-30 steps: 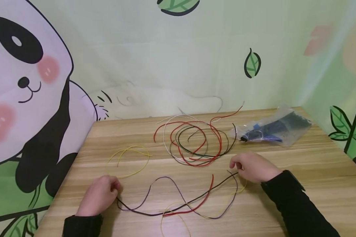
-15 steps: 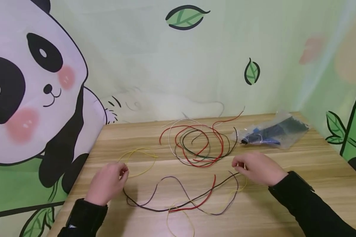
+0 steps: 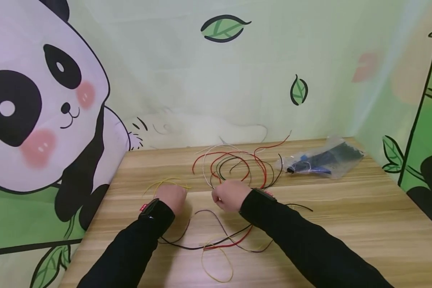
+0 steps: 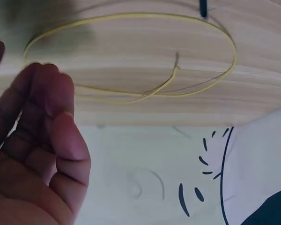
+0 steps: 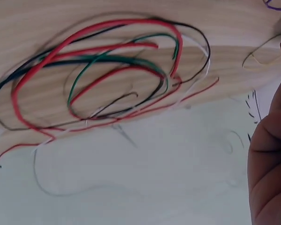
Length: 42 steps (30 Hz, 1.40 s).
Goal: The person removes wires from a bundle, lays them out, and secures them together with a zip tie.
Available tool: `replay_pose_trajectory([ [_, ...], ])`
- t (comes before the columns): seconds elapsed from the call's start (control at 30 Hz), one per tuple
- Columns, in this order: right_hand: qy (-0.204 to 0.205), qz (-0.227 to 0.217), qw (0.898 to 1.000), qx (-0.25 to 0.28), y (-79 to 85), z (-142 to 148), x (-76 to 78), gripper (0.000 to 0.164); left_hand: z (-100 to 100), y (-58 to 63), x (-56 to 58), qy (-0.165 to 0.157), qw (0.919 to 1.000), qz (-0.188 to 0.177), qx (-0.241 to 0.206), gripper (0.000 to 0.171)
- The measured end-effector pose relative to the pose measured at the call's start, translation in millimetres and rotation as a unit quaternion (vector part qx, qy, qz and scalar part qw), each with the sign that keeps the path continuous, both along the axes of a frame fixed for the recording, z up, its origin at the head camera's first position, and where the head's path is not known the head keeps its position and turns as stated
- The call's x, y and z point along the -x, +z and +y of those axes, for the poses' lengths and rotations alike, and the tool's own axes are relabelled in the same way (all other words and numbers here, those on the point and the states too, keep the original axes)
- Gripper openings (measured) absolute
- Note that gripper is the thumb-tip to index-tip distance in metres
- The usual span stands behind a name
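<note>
My left hand [image 3: 172, 197] is over the near side of the yellow wire coil [image 3: 155, 183]. In the left wrist view its thumb meets loosely bent fingers [image 4: 58, 93], the yellow wire passing behind them. My right hand [image 3: 231, 196] is just to its right, at the near edge of the tangled red, black, green and white wires [image 3: 263, 170]. Its fingers are loosely curled, with nothing seen in them. A black wire [image 3: 187, 248] lies nearer me, its right end [image 3: 304, 206] showing beyond my sleeve. It crosses a red wire [image 3: 237, 242] and a purple wire [image 3: 216, 218].
A clear plastic bag [image 3: 325, 160] with dark blue and black contents lies at the back right of the wooden table [image 3: 345, 232]. Another thin yellow wire [image 3: 219, 276] loops near the front. Behind the table hangs a backdrop [image 3: 187, 80] with a panda.
Both hands have let go of the black wire's ends and moved inward and away from me, coming close together. The black wire now lies on the table.
</note>
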State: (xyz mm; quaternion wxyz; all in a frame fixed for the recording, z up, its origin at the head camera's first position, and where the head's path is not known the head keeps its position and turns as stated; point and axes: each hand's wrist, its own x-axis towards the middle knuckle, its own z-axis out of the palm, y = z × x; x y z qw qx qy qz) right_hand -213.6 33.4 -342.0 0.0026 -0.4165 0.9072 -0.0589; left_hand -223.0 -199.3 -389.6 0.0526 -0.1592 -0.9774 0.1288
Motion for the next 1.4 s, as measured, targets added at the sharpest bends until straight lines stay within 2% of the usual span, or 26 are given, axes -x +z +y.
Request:
replay_pose_trajectory([
  [0.2,-0.015,-0.006,1.0,0.001,-17.4,-14,9.5,0.014,9,-15.7,3.3,0.023,0.9986,0.028,0.039,0.029],
  [0.37,-0.031,-0.009,0.999,-0.003,-25.6,-13,13.8,0.013,12,-24.2,3.6,0.008,0.9975,0.059,0.037,0.033],
  [0.47,-0.037,-0.015,0.999,-0.002,-28.1,-12,14.4,0.011,14,-25.3,2.5,-0.005,0.9971,0.071,0.026,0.032],
  [0.57,-0.044,-0.03,0.999,0.008,-28.6,-15,12.9,0.008,21,-18.7,-3.4,-0.025,0.9972,0.07,-0.009,0.025],
  [0.73,-0.046,-0.046,0.997,0.037,-27.5,-20,6.4,0.038,38,2.6,-22.3,-0.072,0.9891,0.095,-0.086,0.008],
  [0.8,-0.032,-0.027,0.998,0.049,-27.3,-21,3.2,0.035,43,10.3,-30.7,-0.085,0.9844,0.115,-0.103,0.009],
  [0.97,0.005,0.047,0.996,0.07,-28.4,-20,-2.4,0.014,45,20.0,-44.9,-0.118,0.9743,0.138,-0.134,0.014],
  [1.1,0.015,0.056,0.996,0.071,-30.0,-18,-4.4,0.02,35,22.3,-53.7,-0.129,0.9728,0.115,-0.154,0.017],
  [1.27,0.014,0.054,0.997,0.061,-28.1,-10,-9.5,0.023,21,25.6,-62.9,-0.112,0.9749,0.067,-0.18,0.022],
  [1.4,0.003,0.079,0.995,0.064,-25.4,2,-12.9,0.025,12,32.1,-67.1,-0.104,0.974,0.05,-0.195,0.021],
])
